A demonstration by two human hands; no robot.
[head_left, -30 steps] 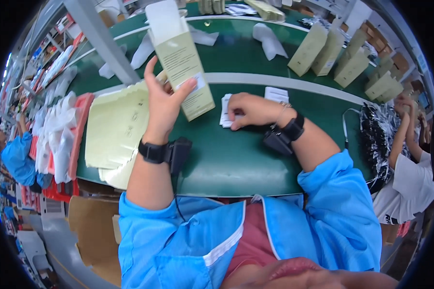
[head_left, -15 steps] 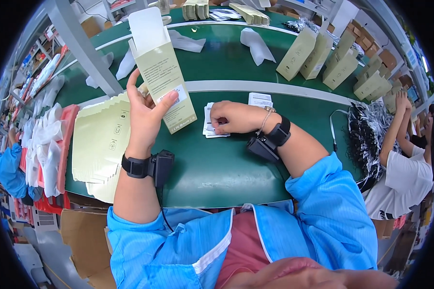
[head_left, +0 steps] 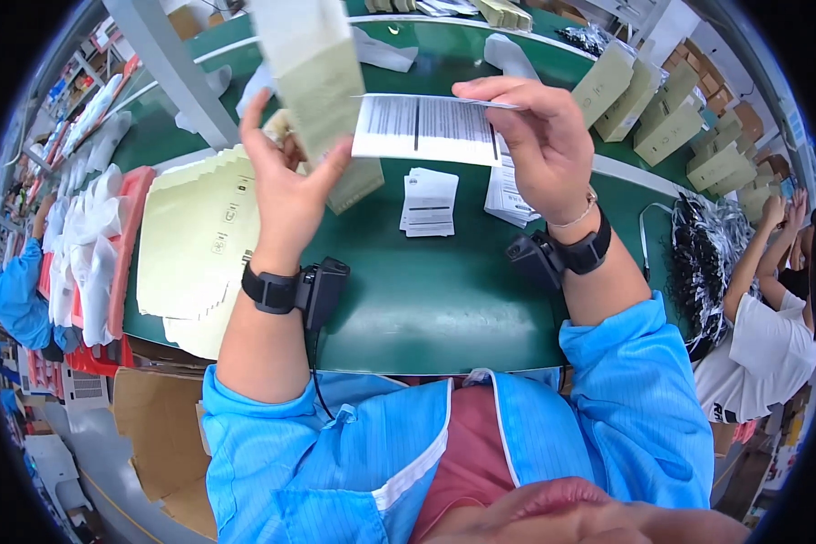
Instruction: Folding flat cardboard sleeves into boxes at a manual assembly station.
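A pale green carton (head_left: 313,91), blurred and reaching past the upper edge of the picture, is gripped by my left hand (head_left: 286,181). The thumb lies near its right side and the fingers go round its left. To the right, my right hand (head_left: 553,145) pinches a folded white leaflet (head_left: 423,129) with dark print. The leaflet's left end is up against the carton in the picture; whether they touch I cannot tell. Below it on the green table lie a small stack of printed leaflets (head_left: 429,201) and a second leaflet stack (head_left: 510,198), partly behind my right hand.
Flattened pale green cartons (head_left: 186,249) are piled at the left, beside a red tray (head_left: 129,263) of white wrapped items. Several standing cartons (head_left: 666,127) line the far right. Black and silver cables (head_left: 703,258) lie right, near a person in a white shirt (head_left: 771,349).
My right hand has lifted a leaflet off the table and brought it up and right, beside the carton. My left hand has moved the carton up and slightly right.
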